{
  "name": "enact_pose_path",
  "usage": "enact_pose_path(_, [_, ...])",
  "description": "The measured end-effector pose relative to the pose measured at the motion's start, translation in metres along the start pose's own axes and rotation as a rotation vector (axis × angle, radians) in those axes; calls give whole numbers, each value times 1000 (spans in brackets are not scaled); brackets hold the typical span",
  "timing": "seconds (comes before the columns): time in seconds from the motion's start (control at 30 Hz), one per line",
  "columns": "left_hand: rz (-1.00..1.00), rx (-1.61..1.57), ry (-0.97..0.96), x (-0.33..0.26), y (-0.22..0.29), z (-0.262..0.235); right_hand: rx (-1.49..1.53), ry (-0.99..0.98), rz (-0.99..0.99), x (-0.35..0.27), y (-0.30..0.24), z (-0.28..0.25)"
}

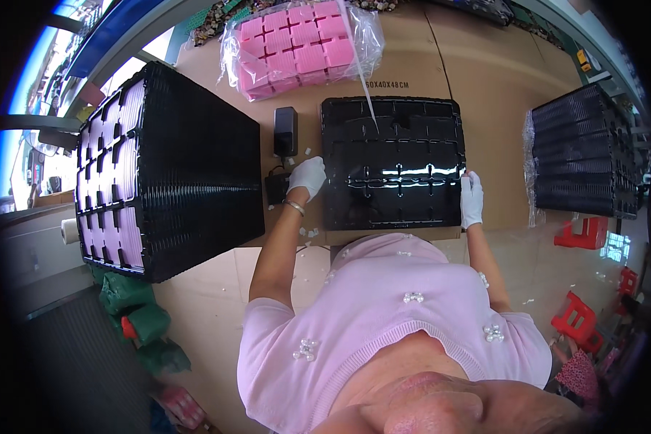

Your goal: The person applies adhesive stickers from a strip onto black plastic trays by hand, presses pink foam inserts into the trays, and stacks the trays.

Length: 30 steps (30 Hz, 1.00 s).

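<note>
**Black tray flat on cardboard**

The black plastic tray is glossy and shallow, moulded into empty compartments. It lies flat on the brown cardboard surface, its long side across the view, gripped at both side edges.

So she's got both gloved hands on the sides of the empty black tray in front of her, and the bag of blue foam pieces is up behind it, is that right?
Not quite: the foam pieces in the clear bag are pink, not blue, as the head view shows. The rest holds: the left hand and right hand, both in white gloves, rest at the sides of the empty black tray, with the bag behind it.
</note>
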State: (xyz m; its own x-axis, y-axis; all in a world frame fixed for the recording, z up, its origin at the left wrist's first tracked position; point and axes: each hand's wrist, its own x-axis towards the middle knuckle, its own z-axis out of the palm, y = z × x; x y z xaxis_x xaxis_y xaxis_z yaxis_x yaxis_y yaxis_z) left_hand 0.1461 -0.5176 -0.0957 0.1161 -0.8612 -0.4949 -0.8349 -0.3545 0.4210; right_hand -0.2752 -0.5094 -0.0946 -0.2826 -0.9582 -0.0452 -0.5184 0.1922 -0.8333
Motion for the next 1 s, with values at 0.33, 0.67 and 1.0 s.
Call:
enact_pose_path(0.33, [165, 84, 42, 0, -5, 0, -59, -72, -155, 98, -52, 5])
enact_pose_path(0.67, [55, -374, 276, -29, 1, -4, 128, -658, -177, 65, -165, 112])
enact_pose_path(1.0, [772, -520, 1060, -151, 157, -147, 367, -705, -72, 32, -165, 97])
